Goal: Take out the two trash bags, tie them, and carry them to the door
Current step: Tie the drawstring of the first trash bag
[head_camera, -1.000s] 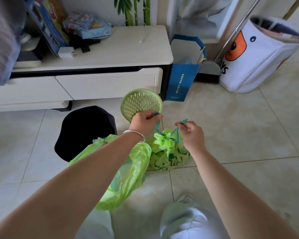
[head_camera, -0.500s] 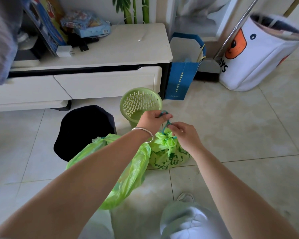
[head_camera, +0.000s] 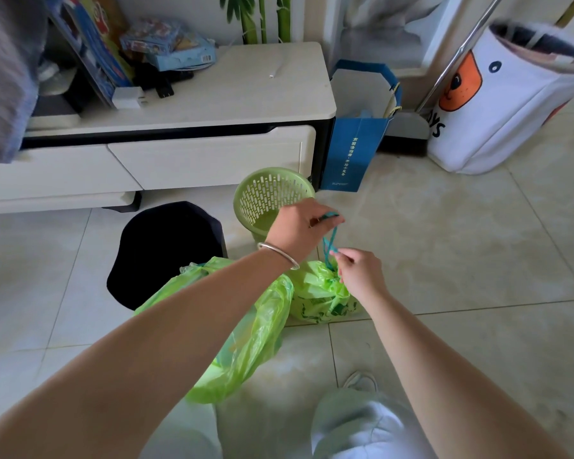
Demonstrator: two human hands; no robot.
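Two green trash bags lie on the tiled floor. The small gathered bag [head_camera: 322,294] sits in front of the green slotted bin [head_camera: 269,197]. Its teal drawstring [head_camera: 330,241] runs up from the bag's neck. My left hand [head_camera: 300,228], with a silver bangle on the wrist, pinches the upper end of the string. My right hand [head_camera: 358,271] pinches the string lower down, just above the bag's neck. The larger loose bag [head_camera: 256,339] lies under my left forearm, its mouth still open.
A black bin [head_camera: 166,250] stands left of the green one. Behind them runs a low white cabinet [head_camera: 212,154]. A blue paper bag [head_camera: 355,150] and a white fabric bin [head_camera: 497,104] stand at the right. My knee and shoe [head_camera: 358,382] are below.
My hands had the string pulled wide apart, then came together over the bag. Now the left hand has lifted up and right with the string, and the right hand holds it lower.
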